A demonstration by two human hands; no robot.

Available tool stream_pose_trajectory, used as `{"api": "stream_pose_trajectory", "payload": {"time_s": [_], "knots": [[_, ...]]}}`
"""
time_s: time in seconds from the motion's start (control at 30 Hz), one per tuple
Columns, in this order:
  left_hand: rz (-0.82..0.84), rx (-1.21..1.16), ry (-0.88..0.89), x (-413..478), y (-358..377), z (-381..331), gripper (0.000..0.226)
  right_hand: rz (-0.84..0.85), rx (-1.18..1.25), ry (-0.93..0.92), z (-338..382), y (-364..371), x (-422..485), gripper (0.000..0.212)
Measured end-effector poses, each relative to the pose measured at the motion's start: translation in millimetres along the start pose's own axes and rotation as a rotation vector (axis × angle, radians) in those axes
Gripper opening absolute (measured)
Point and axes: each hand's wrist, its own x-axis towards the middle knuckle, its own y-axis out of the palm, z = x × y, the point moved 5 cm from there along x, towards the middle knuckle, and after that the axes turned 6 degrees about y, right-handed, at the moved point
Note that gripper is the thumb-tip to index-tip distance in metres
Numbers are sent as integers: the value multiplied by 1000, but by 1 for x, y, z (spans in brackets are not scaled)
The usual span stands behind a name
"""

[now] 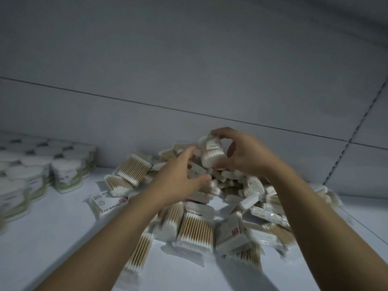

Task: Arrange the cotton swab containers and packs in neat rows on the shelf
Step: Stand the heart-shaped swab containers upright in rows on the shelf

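We are looking at two bare arms. The left forearm [117,234] and the right forearm [315,217] are showing uncovered skin along all of their visible length, both slender and narrowing toward the wrists. The left hand [178,177] and the right hand [247,156] are bare too. Motion is blurring the left fingertips [190,151], while dim light is shading the undersides of both arms.

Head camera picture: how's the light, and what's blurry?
Head view: dim, bluish, even light, no glare, soft shadows on the shelf around the packs. Head view: motion blur smears the pile of cotton swab packs, the cotton swab containers at left, and the pack in the right hand; the left hand is less smeared.
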Motion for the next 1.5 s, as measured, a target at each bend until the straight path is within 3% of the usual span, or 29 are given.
{"api": "stream_pose_trajectory", "payload": {"time_s": [0.17,0.27,0.37,0.43,0.53,0.63,0.8,0.93,1.03,1.17,1.23,1.37,1.5], "knots": [[-197,-323,13,-14,-31,5,93,77,580,-2,30,29,-6,49],[-222,-318,17,-25,-46,14,93,151,897,92,53,44,-5,48],[-391,-254,17,-39,-66,26,79,206,1044,128,80,59,-3,49],[-440,-218,-25,-49,-80,31,74,213,992,121,94,65,-1,49],[-379,-289,-138,-67,-94,44,70,166,918,72,103,72,2,50],[-320,-447,-203,-84,-98,60,69,195,926,-116,111,77,3,66],[-418,-580,-255,-107,-112,64,63,449,1103,-293,136,84,7,46],[-438,-530,-380,-123,-113,73,55,415,1059,-251,155,97,14,37],[-535,-233,-474,-141,-118,91,53,327,882,-237,166,113,26,27],[-534,282,-351,-164,-113,102,17,320,558,-277,189,147,42,35],[-513,441,-294,-169,-106,106,14,331,479,-320,207,157,47,38],[-470,543,-353,-172,-101,114,11,363,421,-359,239,177,53,41],[-502,490,-410,-179,-104,121,29,341,208,-399,238,211,53,48]]}}
